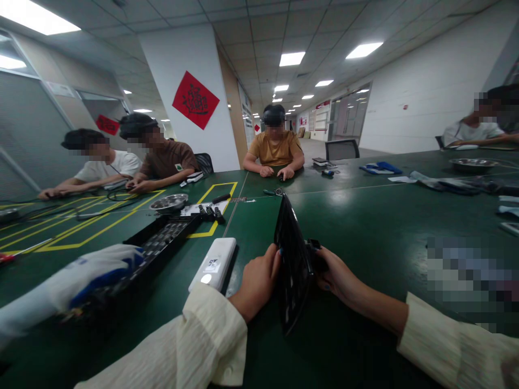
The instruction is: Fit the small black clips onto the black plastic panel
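Note:
A thin, glossy black panel (292, 259), shaped like a screen or tablet, stands on edge above the green table, tilted and seen nearly side-on. On its left side, my left hand (259, 278) has its fingers pressed together against the panel. My right hand (338, 273) is at the other side, its fingers closed around a small black part (315, 251) at the panel's back. Whether that part is fixed to the panel I cannot tell. Left of my left hand lies a white power bank (214, 262) with a label and a bright round spot.
A co-worker's gloved hand (109, 270) reaches in from the left over a long black tray (162, 237). Beyond are a metal bowl (169, 203), small black cylinders (213, 212) and green-handled pliers (273, 192). Blue gloves (381, 168) lie at the right. Several people sit around the table (365, 216).

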`<move>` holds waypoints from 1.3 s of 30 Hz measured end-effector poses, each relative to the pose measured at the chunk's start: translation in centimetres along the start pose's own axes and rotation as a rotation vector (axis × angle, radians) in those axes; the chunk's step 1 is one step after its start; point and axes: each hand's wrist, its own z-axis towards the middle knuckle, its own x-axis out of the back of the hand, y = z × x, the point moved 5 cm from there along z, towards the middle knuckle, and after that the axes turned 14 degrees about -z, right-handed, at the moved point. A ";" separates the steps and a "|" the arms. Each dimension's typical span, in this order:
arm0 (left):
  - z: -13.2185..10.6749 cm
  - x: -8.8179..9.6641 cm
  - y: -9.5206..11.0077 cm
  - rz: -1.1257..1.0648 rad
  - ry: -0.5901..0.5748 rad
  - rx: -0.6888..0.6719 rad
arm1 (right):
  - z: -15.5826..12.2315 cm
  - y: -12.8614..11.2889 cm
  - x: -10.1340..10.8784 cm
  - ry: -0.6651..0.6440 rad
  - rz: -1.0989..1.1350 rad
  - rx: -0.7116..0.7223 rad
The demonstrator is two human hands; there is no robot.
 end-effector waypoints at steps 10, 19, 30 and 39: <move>0.2 -0.2 -0.6 -0.156 0.049 -0.060 | -0.2 -0.2 -0.2 0.013 -0.018 -0.012; 0.3 -0.2 -0.3 -0.286 0.043 -0.089 | 0.0 0.0 0.0 0.010 -0.007 0.003; -0.1 -0.3 -0.1 -0.129 -0.010 -0.032 | -0.2 -0.2 -0.1 0.023 0.011 -0.033; -0.2 -0.2 0.0 -0.117 -0.024 -0.017 | -0.5 -0.3 0.0 0.041 0.018 -0.060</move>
